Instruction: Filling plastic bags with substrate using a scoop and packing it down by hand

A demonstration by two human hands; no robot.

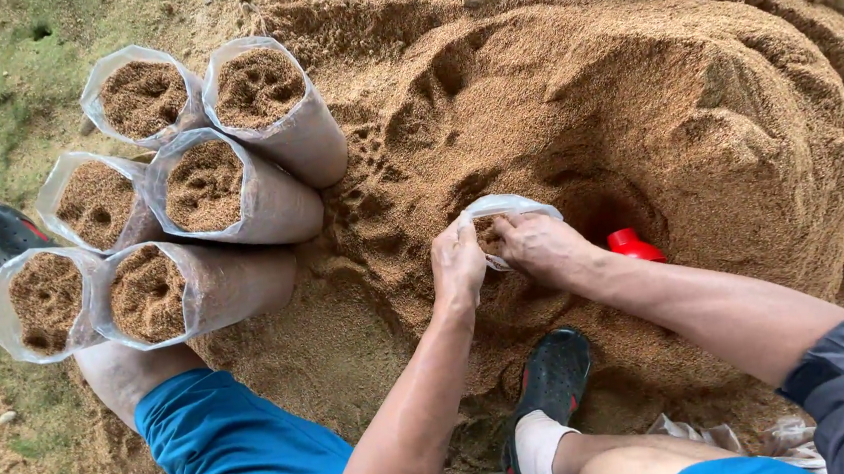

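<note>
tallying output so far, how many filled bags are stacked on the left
6, in three rows of two: top pair, middle pair, bottom pair. More may be hidden outside the view.

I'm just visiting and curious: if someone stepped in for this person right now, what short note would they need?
Left hand and right hand both grip the rim of a clear bag, held open in the sawdust heap.
A red scoop lies half buried beside the right hand.
Done: six filled bags lean together at the left.
Left: this bag holds little that shows.
</note>
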